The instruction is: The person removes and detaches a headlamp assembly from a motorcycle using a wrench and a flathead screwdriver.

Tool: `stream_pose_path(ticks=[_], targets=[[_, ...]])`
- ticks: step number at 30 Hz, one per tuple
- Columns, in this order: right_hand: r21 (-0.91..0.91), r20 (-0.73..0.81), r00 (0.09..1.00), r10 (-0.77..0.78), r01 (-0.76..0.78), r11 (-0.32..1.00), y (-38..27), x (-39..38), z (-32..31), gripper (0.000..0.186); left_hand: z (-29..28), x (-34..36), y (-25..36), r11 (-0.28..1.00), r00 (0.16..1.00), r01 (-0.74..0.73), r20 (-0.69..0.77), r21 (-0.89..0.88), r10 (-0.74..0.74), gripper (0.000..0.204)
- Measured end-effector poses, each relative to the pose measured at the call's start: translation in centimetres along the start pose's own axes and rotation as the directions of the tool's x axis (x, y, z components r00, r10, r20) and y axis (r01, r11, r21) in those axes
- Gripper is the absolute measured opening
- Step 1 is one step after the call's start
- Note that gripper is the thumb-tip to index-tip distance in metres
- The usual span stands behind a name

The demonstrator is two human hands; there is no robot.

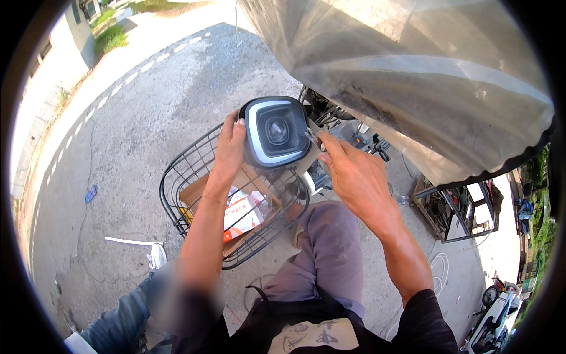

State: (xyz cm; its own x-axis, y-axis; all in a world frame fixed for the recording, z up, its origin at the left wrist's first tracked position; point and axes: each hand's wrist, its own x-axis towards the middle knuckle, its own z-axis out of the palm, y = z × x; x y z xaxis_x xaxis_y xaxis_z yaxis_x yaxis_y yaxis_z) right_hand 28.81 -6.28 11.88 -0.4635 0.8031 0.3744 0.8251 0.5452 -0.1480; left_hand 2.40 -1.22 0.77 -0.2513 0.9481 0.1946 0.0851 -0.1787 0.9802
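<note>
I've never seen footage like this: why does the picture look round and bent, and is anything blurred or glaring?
Head view: fisheye lens, black rim, road edges curve; hard sun bleaches the concrete ground; sharp on the headlight unit held by left hand and right hand; a smeared patch lies on the left forearm.

Single view: head-worn fisheye, looking steeply down and forward over the person's own forearms. Close range on both hands, left hand (229, 148) and right hand (352, 174); concrete ground (124, 135) fills the background. Straight edges bow near rim.
</note>
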Motion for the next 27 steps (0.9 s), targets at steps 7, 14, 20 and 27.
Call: stream_pose_path(ticks=[7,14,20,27], targets=[[-0.102,0.076,0.980,-0.185,0.192,0.976,-0.8,0.3,0.5,0.036,0.4,-0.2,-0.5,0.998,0.999,-0.050,-0.021,0.029,0.050,0.056],[-0.252,0.104,0.968,-0.227,0.247,0.936,0.2,-0.3,1.0,0.047,0.5,-0.8,0.7,0.988,0.989,-0.147,-0.024,0.053,0.148,0.054],[-0.253,0.081,0.960,-0.268,0.280,0.926,-0.8,0.1,1.0,0.052,0.7,-0.8,1.3,0.995,0.995,-0.101,-0.001,-0.002,0.101,0.086],[-0.295,0.106,0.936,-0.336,0.353,0.888,-2.0,1.0,1.7,0.049,0.9,-1.1,0.7,0.989,0.990,-0.137,0.004,-0.054,0.137,0.057]])
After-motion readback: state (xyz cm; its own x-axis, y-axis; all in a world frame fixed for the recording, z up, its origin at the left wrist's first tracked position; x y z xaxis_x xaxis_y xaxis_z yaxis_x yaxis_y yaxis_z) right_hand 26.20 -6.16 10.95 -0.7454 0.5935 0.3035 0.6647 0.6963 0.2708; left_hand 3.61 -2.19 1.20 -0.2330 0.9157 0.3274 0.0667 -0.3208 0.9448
